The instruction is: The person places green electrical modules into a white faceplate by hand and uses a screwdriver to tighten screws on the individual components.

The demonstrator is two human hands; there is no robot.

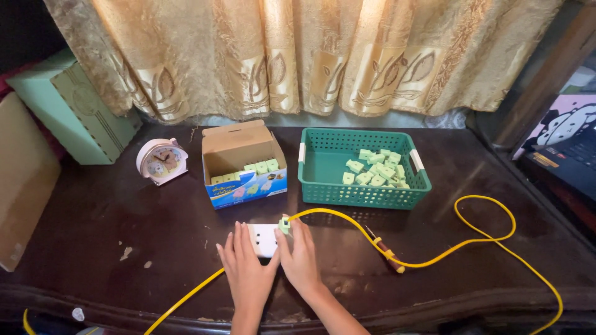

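A white socket block (262,239) with a yellow cable (472,241) lies on the dark wooden table (112,217) near its front edge. My left hand (246,270) rests flat on the block's left side, fingers spread. The fingers of my right hand (300,257) grip a small pale green plug (285,224) at the block's upper right corner. Behind the hands, an open cardboard box (243,162) holds a row of the same green plugs. To its right a green plastic basket (323,158) contains several more green plugs (377,169).
A small pink alarm clock (162,160) stands left of the box. A mint green box (71,105) and a brown cardboard panel (22,180) sit at the far left. Gold curtains (298,56) hang behind the table. The cable loops over the right side and carries a brown tool (386,250).
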